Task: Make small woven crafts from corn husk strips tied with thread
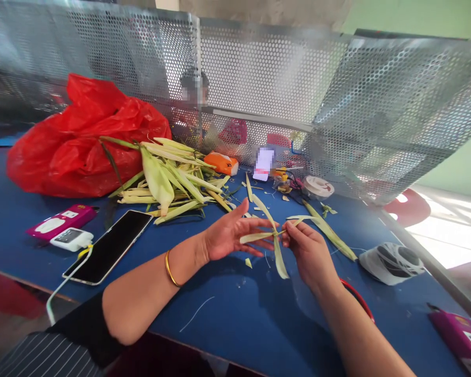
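Observation:
Pale green leaf strips cross each other just above the blue table. My left hand has its fingers stretched out, and one strip lies across them. My right hand pinches the strips where they cross. A longer leaf runs off to the right from that hand. My left wrist wears a gold bangle; a red bangle shows at the right wrist.
A pile of leaves lies by a red plastic bag at the back left. A phone, a white charger and a pink pack lie at left. A perforated metal screen stands behind, a person beyond it.

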A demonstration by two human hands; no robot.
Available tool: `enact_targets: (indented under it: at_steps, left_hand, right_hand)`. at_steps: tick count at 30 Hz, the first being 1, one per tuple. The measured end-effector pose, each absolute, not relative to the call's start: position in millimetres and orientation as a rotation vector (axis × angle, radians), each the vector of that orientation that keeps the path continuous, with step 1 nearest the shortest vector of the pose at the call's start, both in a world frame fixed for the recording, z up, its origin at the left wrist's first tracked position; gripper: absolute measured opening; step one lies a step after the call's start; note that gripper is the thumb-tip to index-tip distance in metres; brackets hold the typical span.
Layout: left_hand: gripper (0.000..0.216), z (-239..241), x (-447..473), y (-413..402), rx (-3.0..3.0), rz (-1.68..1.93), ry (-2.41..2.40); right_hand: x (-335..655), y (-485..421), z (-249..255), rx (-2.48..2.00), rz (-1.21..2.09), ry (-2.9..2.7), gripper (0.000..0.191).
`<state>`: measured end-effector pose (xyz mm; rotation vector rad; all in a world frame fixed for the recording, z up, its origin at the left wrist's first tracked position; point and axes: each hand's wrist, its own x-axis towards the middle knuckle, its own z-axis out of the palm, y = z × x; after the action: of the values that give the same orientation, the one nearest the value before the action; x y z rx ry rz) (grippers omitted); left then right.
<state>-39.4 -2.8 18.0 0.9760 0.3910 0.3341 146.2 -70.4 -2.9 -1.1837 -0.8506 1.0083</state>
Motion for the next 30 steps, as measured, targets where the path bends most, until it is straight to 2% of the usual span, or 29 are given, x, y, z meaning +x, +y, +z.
enact_targets:
  at_steps: [3, 6, 9, 12, 19, 24, 27, 30]
  left_hand:
    - [0.060, 15, -37, -6, 1.030, 0.325, 0.402]
    - [0.045, 2, -26, -14, 1.099, 0.554, 0.549]
    - [0.034, -6, -18, -18, 0.970, 0.624, 0.603]
    - [0.030, -7, -17, -15, 0.838, 0.595, 0.548]
    - [0.019, 0, -24, -11, 0.640, 0.491, 0.518]
    - [0.006, 0, -24, -12, 0.564, 0.485, 0.588]
    - [0.007, -4, -22, -11, 0.571, 0.514, 0.647]
    - [0.014, -7, -20, -11, 0.734, 0.545, 0.713]
  right_hand:
    - [149, -72, 2, -1.204, 0.944, -1.046, 0.030]
    - [148, -74, 3, -1.214, 0.895, -1.170, 0.025]
    - [148, -74, 1, -1.228, 0.848, -1.236, 0.023]
    - [150, -73, 2, -1.301, 0.718, -1.361, 0.025]
    - [149, -73, 0, -1.335, 0.769, -1.553, 0.023]
    - [146, -73, -3, -1.368, 0.378, -1.690, 0.021]
    - [148, -71, -7, -1.374, 0.231, -1.762, 0.022]
    - [153, -65, -14, -1.448, 0.352, -1.750, 0.023]
